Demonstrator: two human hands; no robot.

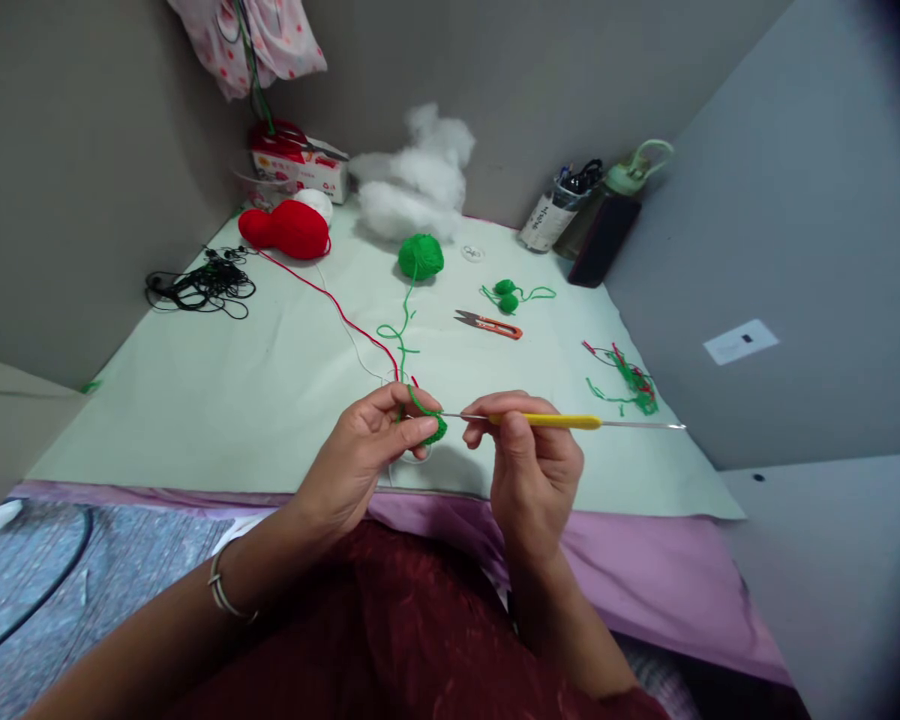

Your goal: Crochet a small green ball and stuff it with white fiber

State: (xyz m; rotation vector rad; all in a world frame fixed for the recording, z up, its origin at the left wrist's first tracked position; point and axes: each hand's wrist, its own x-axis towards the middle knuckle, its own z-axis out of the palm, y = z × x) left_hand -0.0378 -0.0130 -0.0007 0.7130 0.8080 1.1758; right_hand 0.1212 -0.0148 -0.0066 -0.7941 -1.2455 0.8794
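A small piece of green crocheted yarn [440,430] was pinched between the thumb and fingers of the left hand [360,440], just above the near part of a table with a pale green cover [270,400]. The right hand [538,470] held a slim metal crochet hook with a yellow handle [562,421] in a closed grip, thumb against the handle; the hook's tip met the green piece at the left fingertips, though its exact place in the stitches was too small to tell. A strand of green yarn [406,320] ran from the left hand to a round green yarn ball [421,258] farther back. Left of that strand, a red strand [337,305] led up to a bulging red bundle of yarn [289,229].

Beyond the hands lay a pair of orange-handled thread snips [489,324], with two small green rounded pieces with loose tails [506,297] just behind. A tangle of green and red yarn scraps [636,385] lay to the right, and a heap of black cords [208,283] to the left. Fluffy white stuffing [416,180] rose behind the ball, near the grey wall [555,80]. At the back right, a dark flat rectangular object [604,240] leaned near a pen holder with a white label [547,222].
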